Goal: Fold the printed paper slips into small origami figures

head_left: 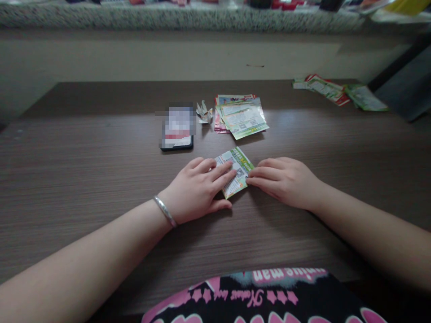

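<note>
A small green-and-white printed seed packet (238, 157) with square codes lies on the table in front of me, turned at an angle. My left hand (202, 186), with a silver bangle at the wrist, rests flat over its left part, fingers stretched out and thumb apart. At the packet's right edge, my right hand (286, 181) has its fingers drawn together, pinching the edge by the look of it; the thumb is mostly hidden. Beyond the hands, a loose stack of similar packets (247, 119) sits on the table.
A dark-framed phone (177, 128) with a blurred surface lies left of the stack. Between them is a crumpled scrap of paper (204, 113). More packets (330, 89) are scattered at the far right of the brown wooden table (101, 179). Behind runs a speckled stone ledge (168, 19) with items on top.
</note>
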`<state>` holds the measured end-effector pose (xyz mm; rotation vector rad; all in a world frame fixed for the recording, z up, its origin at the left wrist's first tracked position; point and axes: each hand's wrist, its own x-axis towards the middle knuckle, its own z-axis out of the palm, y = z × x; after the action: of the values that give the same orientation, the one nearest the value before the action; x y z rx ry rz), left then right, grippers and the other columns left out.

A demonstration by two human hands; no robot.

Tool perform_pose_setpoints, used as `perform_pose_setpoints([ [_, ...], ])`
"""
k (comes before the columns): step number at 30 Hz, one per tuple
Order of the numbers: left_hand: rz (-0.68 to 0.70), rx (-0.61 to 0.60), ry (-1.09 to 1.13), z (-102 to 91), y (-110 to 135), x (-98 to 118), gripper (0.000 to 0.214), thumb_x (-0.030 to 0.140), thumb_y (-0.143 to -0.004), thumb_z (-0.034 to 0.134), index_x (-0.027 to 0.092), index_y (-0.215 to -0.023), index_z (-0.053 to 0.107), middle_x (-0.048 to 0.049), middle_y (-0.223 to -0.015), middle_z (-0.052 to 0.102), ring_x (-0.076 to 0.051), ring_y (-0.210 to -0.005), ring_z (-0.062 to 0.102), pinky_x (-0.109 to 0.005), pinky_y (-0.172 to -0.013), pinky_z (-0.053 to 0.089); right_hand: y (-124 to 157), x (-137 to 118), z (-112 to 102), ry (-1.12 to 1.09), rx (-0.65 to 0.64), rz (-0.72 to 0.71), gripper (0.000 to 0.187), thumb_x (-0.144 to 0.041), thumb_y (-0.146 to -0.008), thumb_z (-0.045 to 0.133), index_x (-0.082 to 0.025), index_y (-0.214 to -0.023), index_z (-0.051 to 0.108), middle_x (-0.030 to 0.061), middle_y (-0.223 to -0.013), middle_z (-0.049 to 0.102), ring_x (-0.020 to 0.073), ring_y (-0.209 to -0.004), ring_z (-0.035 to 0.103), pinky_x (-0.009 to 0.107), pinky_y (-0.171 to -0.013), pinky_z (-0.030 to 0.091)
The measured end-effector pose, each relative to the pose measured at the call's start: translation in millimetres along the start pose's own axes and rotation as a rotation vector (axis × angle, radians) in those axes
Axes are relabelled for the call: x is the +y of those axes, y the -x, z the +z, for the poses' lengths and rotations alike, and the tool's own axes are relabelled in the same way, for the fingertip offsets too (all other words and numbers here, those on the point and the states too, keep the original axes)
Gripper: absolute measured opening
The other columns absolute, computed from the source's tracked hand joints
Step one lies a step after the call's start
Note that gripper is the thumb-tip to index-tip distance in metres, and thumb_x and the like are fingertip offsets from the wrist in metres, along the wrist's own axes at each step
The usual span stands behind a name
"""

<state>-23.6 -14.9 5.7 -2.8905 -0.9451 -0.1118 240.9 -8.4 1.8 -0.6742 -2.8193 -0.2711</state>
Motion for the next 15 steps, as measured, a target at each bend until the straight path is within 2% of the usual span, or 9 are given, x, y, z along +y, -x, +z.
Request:
perform_pose_setpoints([
  [6,0.024,0.016,0.011,0.1,-0.9,-1.7,0.057,0.06,-0.09,0.046,0.023,-0.134,0.051,-0.0051,-0.142,0.05,-0.031,-0.115,0.052,-0.047,-0.094,0.041,-1.2,-0.2,0.2,-0.034,-0.027,0.017,0.023,-0.024,-0.096,0.047,-0.02,-0.111,0.064,0.0036,-0.107,0.07,0.0193,-0.098,0.059,0.032,-0.081,0.046],
  [11,0.129,0.071,0.077,-1.2,-3.0,-2.9,0.04,0.048,-0.093,0.049,0.017,-0.116,0.062,-0.0064,-0.122,0.064,-0.023,-0.108,0.058,-0.037,-0.092,0.046,-2.0,0.3,1.3,-0.083,-0.016,0.019,0.022,-0.023,-0.095,0.048,-0.019,-0.108,0.065,0.0055,-0.108,0.07,0.0191,-0.098,0.059,0.033,-0.082,0.047],
  [15,0.143,0.048,0.082,-3.7,-5.0,-1.8,0.029,0.042,-0.094,0.05,0.018,-0.101,0.064,-0.0058,-0.107,0.068,-0.021,-0.098,0.061,-0.034,-0.082,0.049,-3.1,-1.4,0.1,-0.081,-0.007,0.034,0.023,-0.022,-0.095,0.047,-0.017,-0.106,0.067,0.0075,-0.106,0.07,0.0195,-0.093,0.061,0.034,-0.081,0.049],
])
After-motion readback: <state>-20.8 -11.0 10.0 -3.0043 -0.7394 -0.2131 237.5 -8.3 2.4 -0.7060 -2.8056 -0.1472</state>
